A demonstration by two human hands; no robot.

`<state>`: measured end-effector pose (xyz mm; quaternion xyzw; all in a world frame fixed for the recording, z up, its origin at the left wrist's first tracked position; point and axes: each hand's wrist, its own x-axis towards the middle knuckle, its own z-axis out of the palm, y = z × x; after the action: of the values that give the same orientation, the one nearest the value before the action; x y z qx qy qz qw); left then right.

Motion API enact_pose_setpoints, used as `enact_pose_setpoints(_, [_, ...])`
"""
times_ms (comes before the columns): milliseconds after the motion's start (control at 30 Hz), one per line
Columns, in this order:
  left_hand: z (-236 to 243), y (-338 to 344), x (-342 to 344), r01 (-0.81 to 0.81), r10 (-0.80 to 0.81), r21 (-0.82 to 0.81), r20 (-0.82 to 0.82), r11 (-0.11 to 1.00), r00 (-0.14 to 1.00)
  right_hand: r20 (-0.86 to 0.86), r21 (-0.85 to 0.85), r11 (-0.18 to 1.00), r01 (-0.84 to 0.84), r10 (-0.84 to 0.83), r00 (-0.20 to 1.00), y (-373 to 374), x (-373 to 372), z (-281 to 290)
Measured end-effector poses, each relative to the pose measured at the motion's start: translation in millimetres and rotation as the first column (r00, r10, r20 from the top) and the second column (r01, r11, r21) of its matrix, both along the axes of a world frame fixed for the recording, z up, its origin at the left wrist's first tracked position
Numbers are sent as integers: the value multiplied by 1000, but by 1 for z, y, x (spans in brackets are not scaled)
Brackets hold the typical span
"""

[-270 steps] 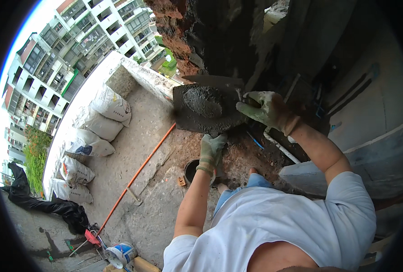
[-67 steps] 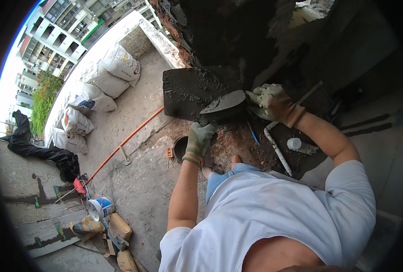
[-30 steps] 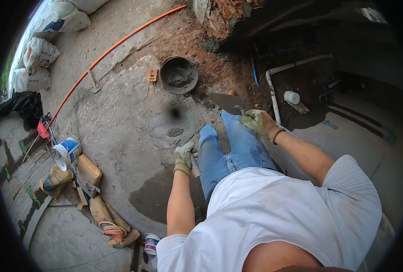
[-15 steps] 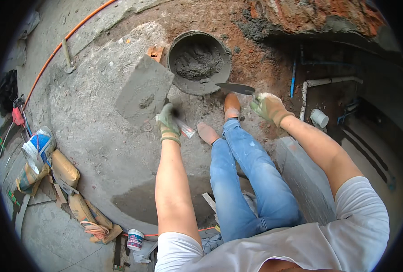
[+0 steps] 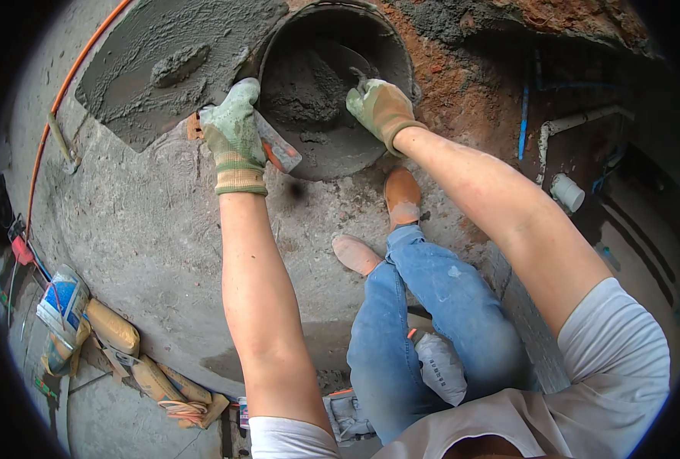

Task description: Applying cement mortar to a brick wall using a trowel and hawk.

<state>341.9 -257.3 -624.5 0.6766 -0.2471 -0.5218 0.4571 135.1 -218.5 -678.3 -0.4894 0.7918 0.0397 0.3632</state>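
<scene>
My left hand (image 5: 233, 134), in a pale green glove, grips a flat board (image 5: 149, 84) by a grey-and-orange handle (image 5: 280, 153). Wet grey mortar (image 5: 179, 65) is spread over the board, with a lump near its middle, and the board lies tilted beside a dark round bucket (image 5: 355, 161). My right hand (image 5: 382, 115), also gloved, is closed on a trowel handle (image 5: 361, 83) inside the bucket's right side. The trowel's blade (image 5: 344, 61) is among the mortar in the bucket and is partly hidden by it. A small orange block (image 5: 195, 126) shows under the board's edge.
An orange hose (image 5: 49, 103) and a hammer (image 5: 61, 149) lie at left, near a white-blue pail (image 5: 61, 298) and paper sacks (image 5: 110, 325). At right are white pipes (image 5: 566, 122), blue pipes (image 5: 523, 122) and broken brickwork (image 5: 585, 23). My feet (image 5: 401, 199) stand below the bucket.
The view has swung down from the wall to the floor. Both hands have moved forward to the bucket; the trowel is now inside it, and the board shows fresh mortar.
</scene>
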Motion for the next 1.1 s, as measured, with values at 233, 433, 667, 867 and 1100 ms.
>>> enact_pose_setpoints(233, [25,-48,-41,301,-300,-35,41,953,953,32,-235,966,-106,117,993,5,-17,-17])
enact_pose_setpoints(433, [52,-50,-85,546,-545,-3,43,838,837,-396,-310,301,-902,821,410,-18,-78,-14])
enact_pose_setpoints(667, [55,-37,-112,598,-595,66,232,799,770,-584,-475,227,-850,642,497,-21,-99,19])
enact_pose_setpoints(867, [52,-26,-115,566,-555,-91,122,819,823,-584,-186,412,-892,684,438,40,-105,-12])
enact_pose_setpoints(1100, [66,2,-105,508,-488,-40,225,860,844,-531,-284,654,-701,501,683,31,-104,18])
